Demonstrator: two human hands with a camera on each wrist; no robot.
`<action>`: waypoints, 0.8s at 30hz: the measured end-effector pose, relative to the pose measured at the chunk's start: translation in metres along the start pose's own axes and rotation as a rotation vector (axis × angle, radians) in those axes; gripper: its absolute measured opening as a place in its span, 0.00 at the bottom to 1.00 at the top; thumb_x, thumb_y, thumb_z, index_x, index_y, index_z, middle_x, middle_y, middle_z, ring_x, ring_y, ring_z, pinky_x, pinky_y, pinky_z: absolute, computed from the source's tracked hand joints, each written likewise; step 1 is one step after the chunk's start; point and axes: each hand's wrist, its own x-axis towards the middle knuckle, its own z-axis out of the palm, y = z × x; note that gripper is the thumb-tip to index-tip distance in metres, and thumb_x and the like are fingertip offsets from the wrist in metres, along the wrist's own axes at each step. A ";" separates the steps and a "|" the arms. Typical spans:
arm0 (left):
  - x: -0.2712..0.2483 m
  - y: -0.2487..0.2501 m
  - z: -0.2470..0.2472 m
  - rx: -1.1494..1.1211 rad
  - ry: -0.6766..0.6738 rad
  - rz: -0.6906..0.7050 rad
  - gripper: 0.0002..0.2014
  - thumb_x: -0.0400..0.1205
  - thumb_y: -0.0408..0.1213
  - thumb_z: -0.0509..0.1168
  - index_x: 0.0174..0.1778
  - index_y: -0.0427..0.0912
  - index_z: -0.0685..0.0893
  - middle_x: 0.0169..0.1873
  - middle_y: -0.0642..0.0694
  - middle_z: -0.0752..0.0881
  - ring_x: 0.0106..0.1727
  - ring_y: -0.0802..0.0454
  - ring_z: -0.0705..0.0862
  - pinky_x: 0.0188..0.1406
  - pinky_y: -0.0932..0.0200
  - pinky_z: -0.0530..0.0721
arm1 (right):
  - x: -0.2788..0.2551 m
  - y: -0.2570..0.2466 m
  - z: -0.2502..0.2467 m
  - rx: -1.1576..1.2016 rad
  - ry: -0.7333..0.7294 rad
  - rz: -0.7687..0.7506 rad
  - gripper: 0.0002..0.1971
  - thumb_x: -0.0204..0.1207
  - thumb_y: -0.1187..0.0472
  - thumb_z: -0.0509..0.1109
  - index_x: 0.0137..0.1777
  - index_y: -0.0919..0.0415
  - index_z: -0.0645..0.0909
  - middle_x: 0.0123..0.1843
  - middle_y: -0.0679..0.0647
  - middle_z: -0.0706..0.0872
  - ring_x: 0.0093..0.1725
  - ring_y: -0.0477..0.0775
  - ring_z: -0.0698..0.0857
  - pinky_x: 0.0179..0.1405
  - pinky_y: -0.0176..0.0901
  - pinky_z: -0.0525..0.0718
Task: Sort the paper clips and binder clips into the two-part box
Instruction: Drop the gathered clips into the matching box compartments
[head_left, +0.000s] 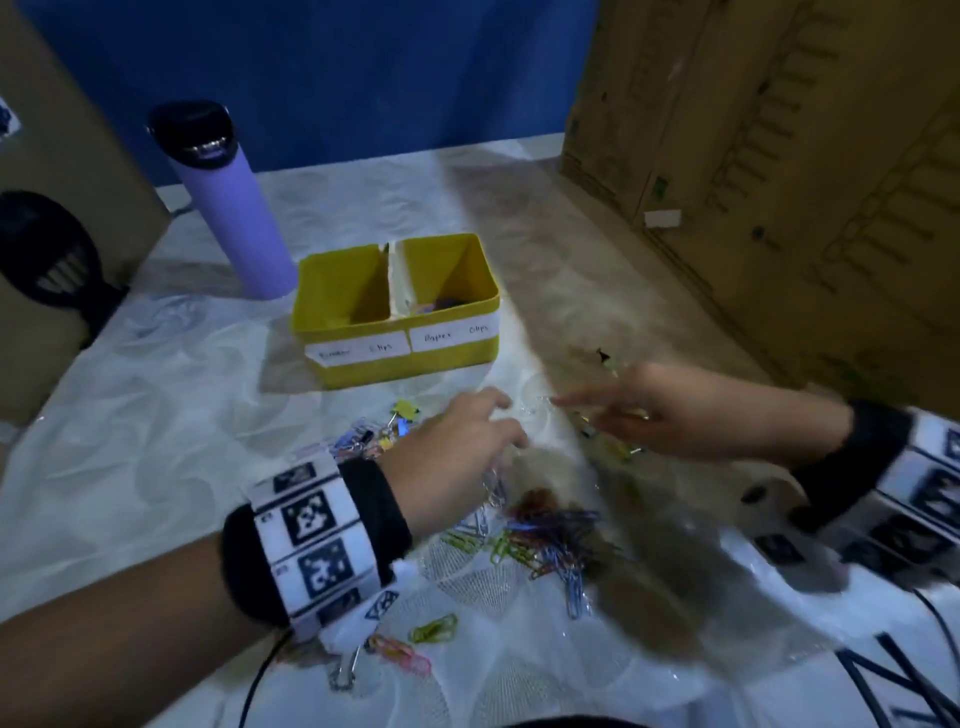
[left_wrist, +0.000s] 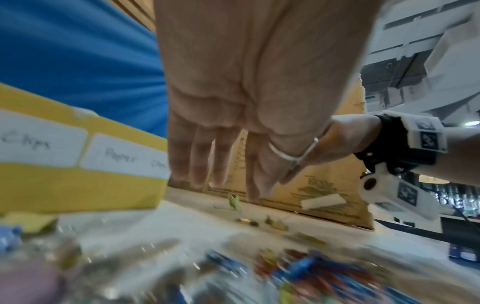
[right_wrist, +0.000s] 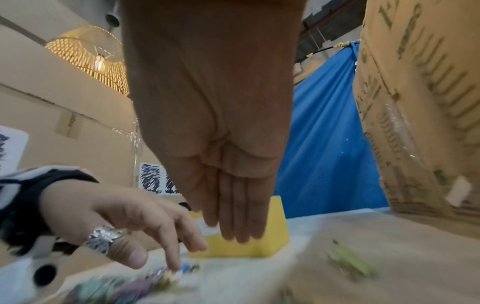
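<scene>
The yellow two-part box (head_left: 363, 364) stands mid-table, labelled binder clips on the left and paper clips on the right; a few dark items lie in its right part. A heap of coloured paper clips (head_left: 545, 535) lies in front of it. Small binder clips (head_left: 402, 413) are scattered to the left of my left hand (head_left: 498, 421), whose relaxed fingers reach down towards the table and hold nothing. My right hand (head_left: 576, 410) comes in from the right with straight fingers (right_wrist: 239, 234), empty, above more small clips (head_left: 618, 447). A green clip (right_wrist: 350, 261) lies to its right.
A purple bottle (head_left: 228, 208) with a black lid stands behind the box on the left. Big cardboard cartons (head_left: 779, 182) wall in the right side, another carton (head_left: 52, 208) the left. A crinkled white plastic sheet (head_left: 156, 415) covers the table. Loose clips (head_left: 405, 649) lie near my left forearm.
</scene>
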 end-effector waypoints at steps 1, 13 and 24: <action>-0.003 0.006 0.008 0.009 -0.093 -0.005 0.21 0.82 0.30 0.59 0.71 0.51 0.72 0.77 0.45 0.61 0.78 0.43 0.62 0.74 0.44 0.71 | -0.014 0.002 0.011 -0.019 -0.037 0.024 0.15 0.79 0.58 0.61 0.62 0.57 0.82 0.51 0.53 0.90 0.45 0.49 0.86 0.47 0.38 0.78; -0.034 0.030 0.035 0.246 -0.318 -0.026 0.26 0.82 0.33 0.61 0.77 0.39 0.62 0.69 0.38 0.67 0.66 0.39 0.68 0.62 0.49 0.73 | -0.049 -0.034 0.088 -0.002 -0.157 0.159 0.37 0.79 0.52 0.62 0.81 0.61 0.46 0.85 0.56 0.49 0.82 0.50 0.56 0.71 0.22 0.49; -0.029 0.005 0.026 -0.042 -0.076 -0.178 0.08 0.73 0.32 0.73 0.48 0.39 0.91 0.43 0.38 0.90 0.46 0.44 0.86 0.47 0.56 0.82 | 0.021 -0.039 0.088 -0.042 -0.082 0.042 0.33 0.62 0.49 0.79 0.65 0.61 0.73 0.61 0.63 0.74 0.59 0.62 0.75 0.59 0.49 0.77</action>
